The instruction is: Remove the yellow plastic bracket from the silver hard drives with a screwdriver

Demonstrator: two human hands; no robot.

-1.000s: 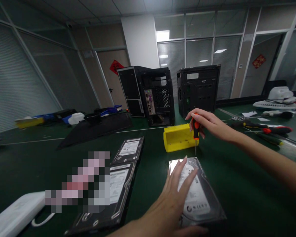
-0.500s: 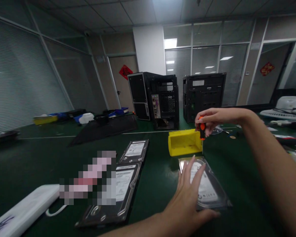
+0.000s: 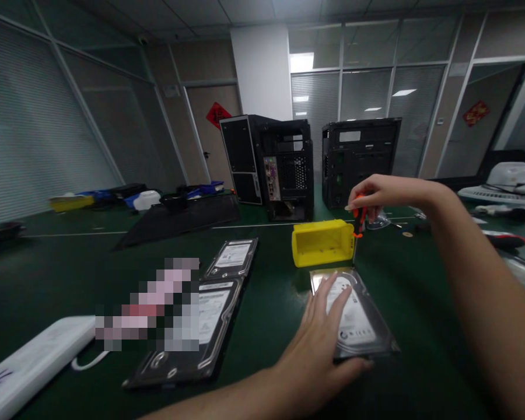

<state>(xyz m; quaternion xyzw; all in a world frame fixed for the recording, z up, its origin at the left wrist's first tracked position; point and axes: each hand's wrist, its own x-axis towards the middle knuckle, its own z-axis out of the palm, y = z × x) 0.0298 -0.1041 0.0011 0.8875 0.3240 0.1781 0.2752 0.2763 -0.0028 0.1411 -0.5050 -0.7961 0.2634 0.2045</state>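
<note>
A hard drive [image 3: 357, 318] with a shiny lid lies on the green table in front of me. My left hand [image 3: 319, 344] rests flat on its near left part, fingers stretched out, thumb along the near edge. My right hand [image 3: 378, 195] is closed round the orange handle of a small screwdriver [image 3: 357, 228], held upright with its tip at the drive's far right corner. A yellow plastic bin [image 3: 322, 242] lies on its side just behind the drive.
Two more hard drives [image 3: 231, 258] [image 3: 201, 335] lie to the left, next to a white flat box [image 3: 30, 361]. Two open black computer cases [image 3: 269, 166] [image 3: 359, 157] stand at the back. A black panel [image 3: 184, 221] and more tools [image 3: 503, 239] lie further out.
My right hand has turned over the screwdriver handle, wrist now higher, with the tip staying at the drive's far corner. My left hand stays on the drive. The view shifted slightly.
</note>
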